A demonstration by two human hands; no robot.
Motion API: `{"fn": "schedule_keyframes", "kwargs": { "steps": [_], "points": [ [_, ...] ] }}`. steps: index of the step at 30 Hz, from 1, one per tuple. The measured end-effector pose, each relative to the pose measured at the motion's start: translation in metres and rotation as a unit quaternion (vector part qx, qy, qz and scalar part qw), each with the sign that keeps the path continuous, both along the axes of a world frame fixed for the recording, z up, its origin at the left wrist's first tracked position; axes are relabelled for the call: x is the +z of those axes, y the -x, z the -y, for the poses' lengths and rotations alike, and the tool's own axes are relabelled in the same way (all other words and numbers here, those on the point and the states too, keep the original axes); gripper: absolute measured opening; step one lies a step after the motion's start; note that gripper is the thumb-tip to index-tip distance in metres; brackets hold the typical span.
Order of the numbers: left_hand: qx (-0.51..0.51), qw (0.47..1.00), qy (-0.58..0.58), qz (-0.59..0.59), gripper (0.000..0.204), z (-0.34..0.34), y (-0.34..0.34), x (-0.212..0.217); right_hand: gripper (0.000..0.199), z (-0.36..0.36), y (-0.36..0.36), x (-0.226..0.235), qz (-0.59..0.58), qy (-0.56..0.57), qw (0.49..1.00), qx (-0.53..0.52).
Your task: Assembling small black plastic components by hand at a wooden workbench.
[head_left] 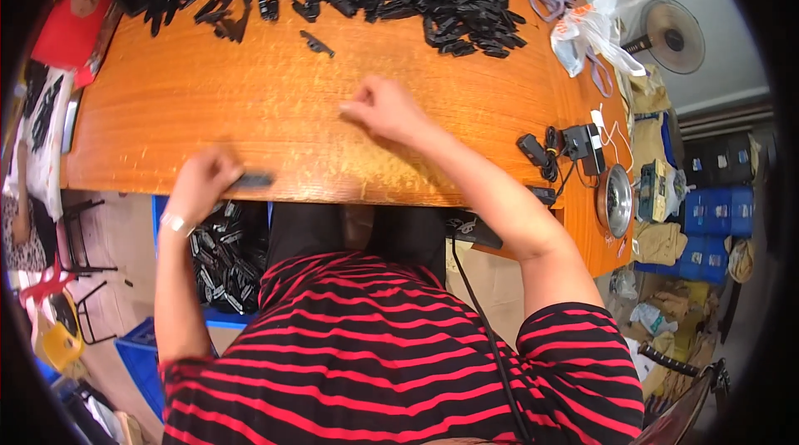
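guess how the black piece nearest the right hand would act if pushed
The black piece is slim and smaller than the right hand, so probably light. Its angular outline suggests stiffness. Long and low on the tabletop, it would likely slide rather than roll.

Upper body: my short-sleeved shirt [358, 345], black ground, narrow red crosswise stripes, slightly wavy where cloth folds. Right sleeve [574, 337] loose, ends above the elbow, same stripes. Left sleeve [187, 370] matches, partly in shade. Legs: plain black trousers [308, 233]. Left wrist: pale, shiny band [173, 221], too small to tell watch from bracelet. Left hand [204, 175], right hand [387, 108]: both bare. Thin black cable [495, 345] crosses my shirt front, right side.
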State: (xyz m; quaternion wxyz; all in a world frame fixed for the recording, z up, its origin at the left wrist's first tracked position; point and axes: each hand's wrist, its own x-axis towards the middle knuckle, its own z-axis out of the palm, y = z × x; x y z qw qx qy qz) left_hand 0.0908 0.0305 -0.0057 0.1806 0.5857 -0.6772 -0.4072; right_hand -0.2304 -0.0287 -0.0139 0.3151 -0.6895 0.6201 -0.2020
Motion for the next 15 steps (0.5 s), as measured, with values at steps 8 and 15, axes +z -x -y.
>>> {"fn": "schedule_keyframes", "kwargs": {
  "steps": [8, 15],
  "points": [
    [0.173, 0.984, 0.037, -0.025, 0.018, 0.005, -0.022, 0.016, 0.031, 0.036, 0.133, 0.02, -0.309, 0.208, 0.909, -0.184],
    [-0.002, 0.931, 0.358, 0.075, 0.04, 0.116, 0.094, -0.012, 0.039, 0.063, 0.101, -0.009, -0.309, 0.216, 0.922, -0.091]
  ]
}}
